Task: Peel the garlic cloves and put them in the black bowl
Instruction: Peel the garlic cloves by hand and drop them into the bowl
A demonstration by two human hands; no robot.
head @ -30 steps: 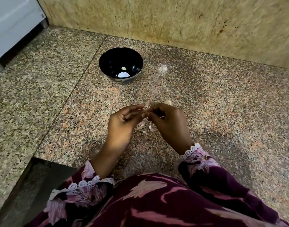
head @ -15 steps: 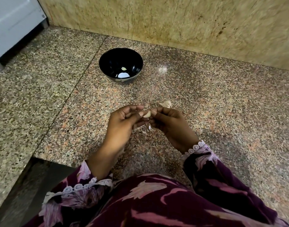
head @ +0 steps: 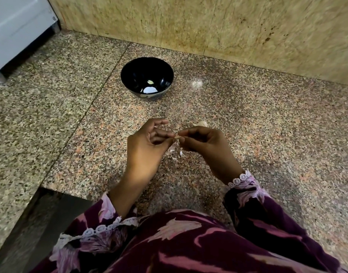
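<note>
The left hand point(head: 147, 144) and the right hand point(head: 206, 144) meet at the fingertips and both pinch one small pale garlic clove point(head: 177, 137) between them. Thin whitish peel scraps point(head: 181, 153) lie on the speckled granite counter point(head: 267, 134) just under the hands. The round glossy black bowl point(head: 129, 75) stands beyond the left hand, well apart, with one peeled clove point(head: 150, 82) inside.

Bare granite floor point(head: 248, 119) between grips and black bowl point(head: 129, 75), wall point(head: 208, 26) behind.
</note>
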